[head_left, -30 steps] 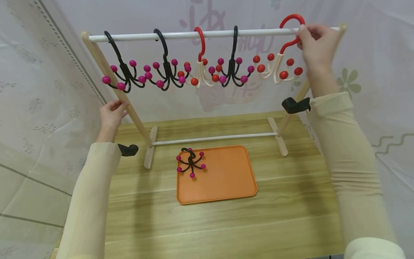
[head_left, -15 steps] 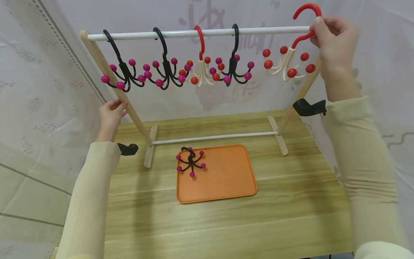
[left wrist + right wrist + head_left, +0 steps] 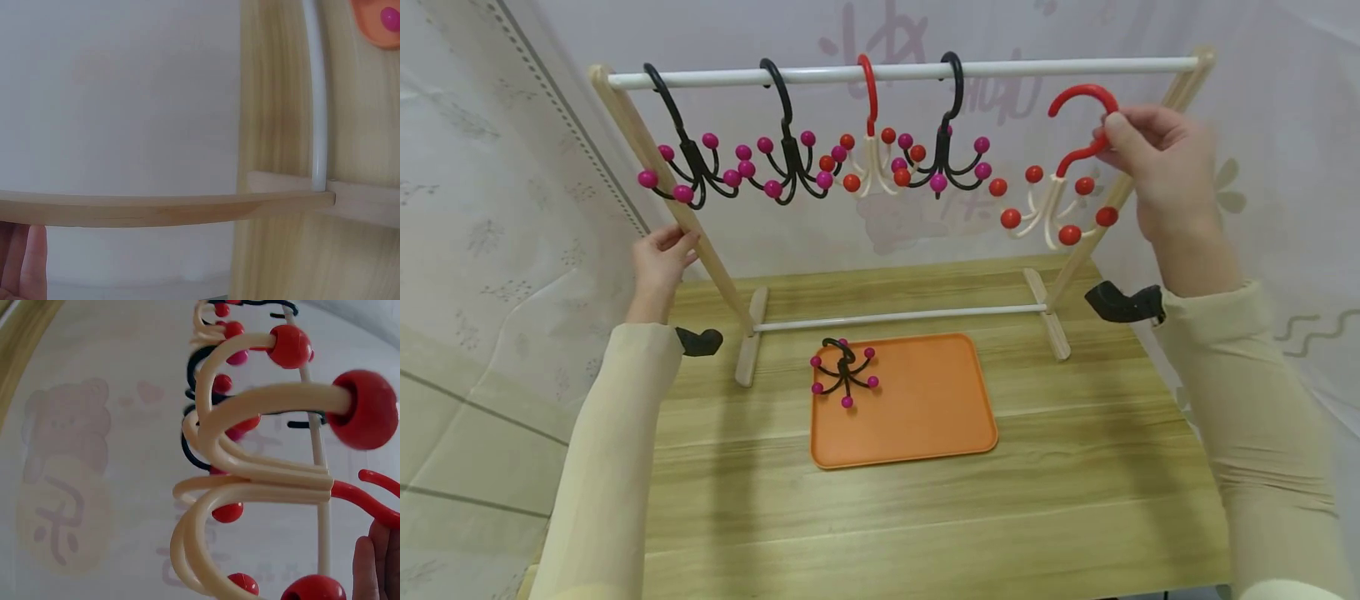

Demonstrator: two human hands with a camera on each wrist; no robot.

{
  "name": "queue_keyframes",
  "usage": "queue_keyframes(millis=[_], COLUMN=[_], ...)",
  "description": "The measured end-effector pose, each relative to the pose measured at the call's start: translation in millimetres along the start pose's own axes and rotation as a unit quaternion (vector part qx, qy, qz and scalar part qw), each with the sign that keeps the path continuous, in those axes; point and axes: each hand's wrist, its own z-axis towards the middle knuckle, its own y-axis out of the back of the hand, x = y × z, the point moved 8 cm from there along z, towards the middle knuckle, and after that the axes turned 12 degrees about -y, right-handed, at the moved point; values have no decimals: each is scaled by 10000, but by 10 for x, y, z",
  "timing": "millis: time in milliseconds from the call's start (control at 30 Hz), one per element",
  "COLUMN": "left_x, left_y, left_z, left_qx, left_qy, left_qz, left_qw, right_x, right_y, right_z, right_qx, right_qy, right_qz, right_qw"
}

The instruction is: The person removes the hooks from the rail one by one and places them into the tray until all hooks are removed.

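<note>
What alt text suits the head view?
The right hand holds a cream, red-hooked, red-tipped hanger off a white rod bearing four others; the left hand grips a wooden post. A black, magenta-tipped hanger lies on a rectangular orange tray.

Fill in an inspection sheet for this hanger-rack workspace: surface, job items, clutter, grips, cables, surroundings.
Surface: wood-grain table, bearing a rack and an orange tray.
Job items: three black claw hangers and one red-hooked cream hanger hang from the white top rail; a fourth black claw hanger lies on the tray near its back left corner.
Clutter: nothing seen.
Grips: left grip holds the left post; right grip pinches a second red-hooked cream hanger by its hook, off the rail.
Cables: nothing seen that is clearly a cable.
Surroundings: pale backdrop printed with drawings.
</note>
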Motion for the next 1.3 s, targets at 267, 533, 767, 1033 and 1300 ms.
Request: queue_keyframes(millis=[267,533,767,1033,1300], left_x=[-4,-33,-38,-37,-7], left_y=[-1,-28,-40,-33,-18], left_z=[6,14,22,8,9], left_qx=[-5,36,-5,-2,8], left_qy=[20,-11,-35,-89,-93], left_qz=[49,185,127,64,159], left_qw=[10000,9998,9999,9999,9998], right_x=[-319,-809,-1330,-1981,-2415], right_y=[-145,-260,-333,-406,-527], right_z=[-164,-279,-397,-495,-630], right_qx=[779,1277,1720,1586,1328], right_qy=[39,-63,-246,-452,-819], right_qz=[-291,-1094,-1375,-1912,-2131], right_qw=[9965,9857,9751,9676,9645])
